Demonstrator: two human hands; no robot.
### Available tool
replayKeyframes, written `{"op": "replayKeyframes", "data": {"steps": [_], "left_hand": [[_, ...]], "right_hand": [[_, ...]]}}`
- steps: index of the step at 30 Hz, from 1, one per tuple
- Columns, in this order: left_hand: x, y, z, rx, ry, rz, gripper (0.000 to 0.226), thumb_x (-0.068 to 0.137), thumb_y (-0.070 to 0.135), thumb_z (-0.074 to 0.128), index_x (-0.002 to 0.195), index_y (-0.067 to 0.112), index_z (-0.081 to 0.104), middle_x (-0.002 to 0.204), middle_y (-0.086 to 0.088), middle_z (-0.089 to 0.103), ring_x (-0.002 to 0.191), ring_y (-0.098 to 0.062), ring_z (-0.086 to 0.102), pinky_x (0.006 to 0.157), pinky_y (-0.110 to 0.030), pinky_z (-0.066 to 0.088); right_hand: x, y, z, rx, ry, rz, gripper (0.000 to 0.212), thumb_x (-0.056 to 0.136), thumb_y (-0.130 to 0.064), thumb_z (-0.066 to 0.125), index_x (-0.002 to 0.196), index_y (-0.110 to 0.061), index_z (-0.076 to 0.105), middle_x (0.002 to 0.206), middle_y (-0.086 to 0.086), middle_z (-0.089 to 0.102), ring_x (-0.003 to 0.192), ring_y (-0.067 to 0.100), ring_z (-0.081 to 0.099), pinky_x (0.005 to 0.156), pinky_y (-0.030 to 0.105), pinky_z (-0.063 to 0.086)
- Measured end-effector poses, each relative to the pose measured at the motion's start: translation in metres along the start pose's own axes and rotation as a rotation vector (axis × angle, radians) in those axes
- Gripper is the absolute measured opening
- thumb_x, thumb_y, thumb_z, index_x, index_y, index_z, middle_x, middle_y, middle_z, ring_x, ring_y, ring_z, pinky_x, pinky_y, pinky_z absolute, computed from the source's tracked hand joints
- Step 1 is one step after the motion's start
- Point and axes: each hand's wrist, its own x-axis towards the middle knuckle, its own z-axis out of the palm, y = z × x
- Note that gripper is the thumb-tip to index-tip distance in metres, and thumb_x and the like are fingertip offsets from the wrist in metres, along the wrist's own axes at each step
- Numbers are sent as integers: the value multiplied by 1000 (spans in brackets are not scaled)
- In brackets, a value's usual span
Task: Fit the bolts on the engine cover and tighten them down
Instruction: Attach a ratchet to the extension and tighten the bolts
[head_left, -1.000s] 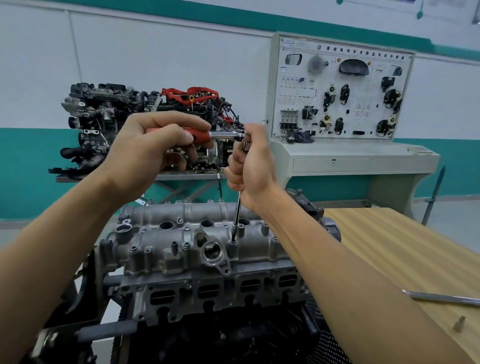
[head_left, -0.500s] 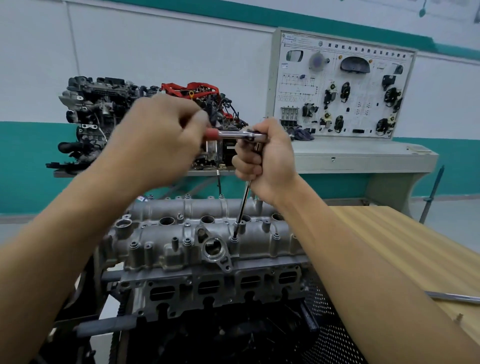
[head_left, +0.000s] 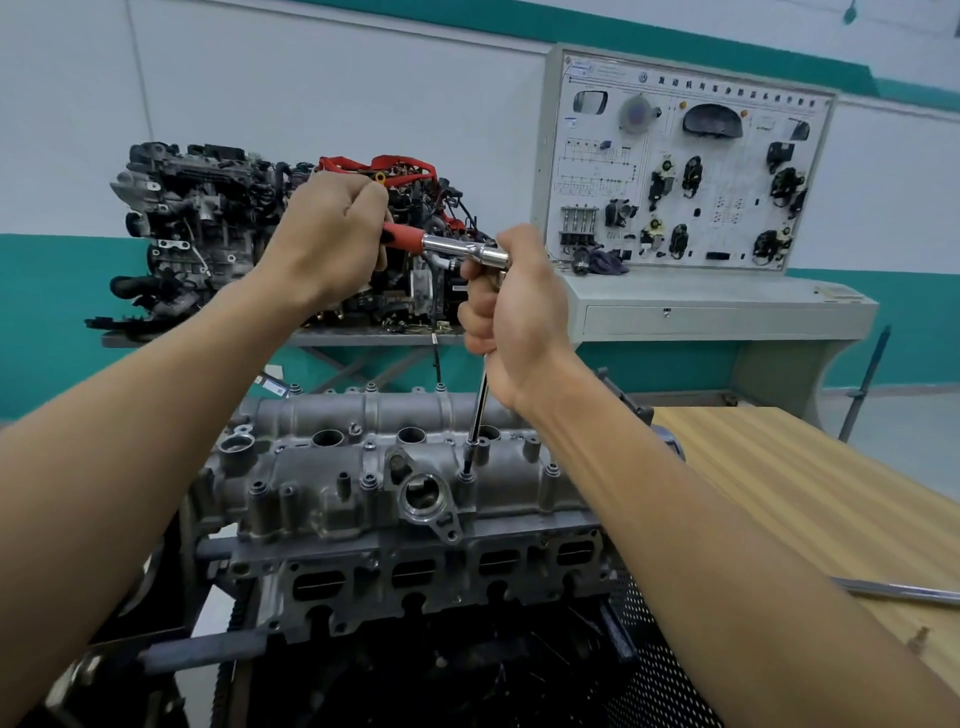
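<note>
The grey cast engine cover (head_left: 332, 499) sits on the engine below me, with several bolts standing in its bosses. A ratchet wrench (head_left: 447, 246) with a red handle is held level above it. My left hand (head_left: 332, 234) grips the red handle. My right hand (head_left: 511, 306) is curled round the ratchet head and the top of the long extension bar (head_left: 478, 410). The bar runs down, slightly tilted, and its tip sits on a bolt (head_left: 466, 474) near the cover's middle right.
A wooden bench (head_left: 810, 499) lies to the right, with a long metal bar (head_left: 904, 592) and a small loose bolt (head_left: 918, 636) on it. Behind stand another engine (head_left: 208, 228) on a rack and a white training panel (head_left: 685, 171) on a grey console.
My left hand has swung the red handle away from me and up, and the view has shifted a little. The right hand stays at the ratchet head, with the bar still on the same bolt.
</note>
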Motion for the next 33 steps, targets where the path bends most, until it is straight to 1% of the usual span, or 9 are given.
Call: {"op": "replayKeyframes", "data": {"steps": [2,6,7,11,18,24,27,29,33], "left_hand": [[-6,5,-5,90,9,23,58,106,36,36,79,-10,58,69,-23,62,44,-19,39,42,-28,31],[-33,28,-26,135,49,218,45,95,48,54,66,16,67,62,18,71,35,-3,47,35,-16,33],[-42,36,-32,147,60,261,40,91,50,57,65,22,67,62,18,72,39,-3,54,37,-18,40],[-64,52,-47,226,68,263,31,87,47,61,69,23,66,67,5,73,56,-23,66,55,-43,57],[-108,77,-24,370,9,339,26,89,50,51,91,24,54,58,7,52,52,-12,45,52,-36,41],[-113,85,-36,284,-35,419,15,86,44,54,86,30,58,47,7,49,47,-13,48,48,-34,45],[-112,81,-39,201,-57,435,12,90,40,56,94,29,59,47,7,53,42,-13,51,39,-27,42],[-102,77,-44,92,-26,437,9,95,30,59,100,23,59,46,6,51,37,-9,46,35,-14,32],[-82,61,-64,-56,101,441,12,96,25,59,100,14,63,63,-25,59,42,-27,49,32,-35,35]], "right_hand": [[1,-2,-2,-4,-11,24,39,99,-33,35,70,-10,49,45,-7,23,41,13,14,41,22,14],[8,-8,-1,-17,19,94,41,98,-38,41,66,-14,45,43,-8,25,38,12,17,40,22,15],[8,-8,1,-22,28,99,40,97,-38,43,64,-15,44,42,-8,26,36,12,18,39,21,15],[10,-5,5,-60,17,61,37,93,-33,47,60,-19,40,40,-9,30,34,12,19,39,21,17],[22,-7,17,-65,-68,99,41,83,-20,52,46,-24,35,51,-2,26,57,18,15,52,31,13],[9,-4,6,-17,-10,60,29,73,-23,51,56,-25,27,75,9,8,77,33,7,68,46,9],[6,-20,8,6,-48,-54,42,81,-21,49,42,-26,35,51,-1,22,60,26,10,59,41,10],[12,-41,15,-42,-95,-91,45,89,-21,46,45,-27,36,42,-8,26,42,15,15,48,26,13],[16,-51,39,-126,-189,-32,43,91,-26,43,50,-27,31,43,-7,24,39,15,14,43,19,18]]}}
